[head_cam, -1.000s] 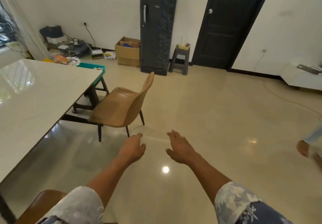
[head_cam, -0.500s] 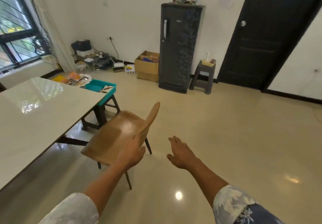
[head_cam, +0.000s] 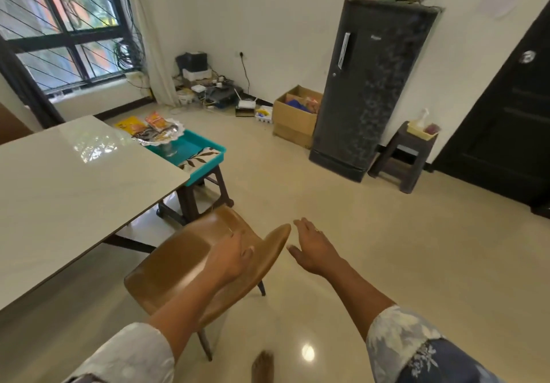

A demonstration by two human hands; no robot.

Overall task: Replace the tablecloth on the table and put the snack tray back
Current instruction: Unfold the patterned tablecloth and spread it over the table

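Teal snack tray [head_cam: 208, 165] on a stool [head_cam: 190, 201] just beside the bare table [head_cam: 74, 189]. Likely light, rigid, top-heavy under its footed dish [head_cam: 160, 137]; best gripped at both end rims. Empty, fingers relaxed: left hand [head_cam: 235, 259], right hand [head_cam: 312, 248].

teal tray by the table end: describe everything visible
The teal tray is shallow and rectangular with raised walls, plastic by its look; its floor shows a white panel with a dark leaf print at the near corner. It lies flat on a dark stool beside the far end of the table, whose edge hides one corner. In it stands a shiny footed dish holding snack packets. The left hand and right hand are apart from it.
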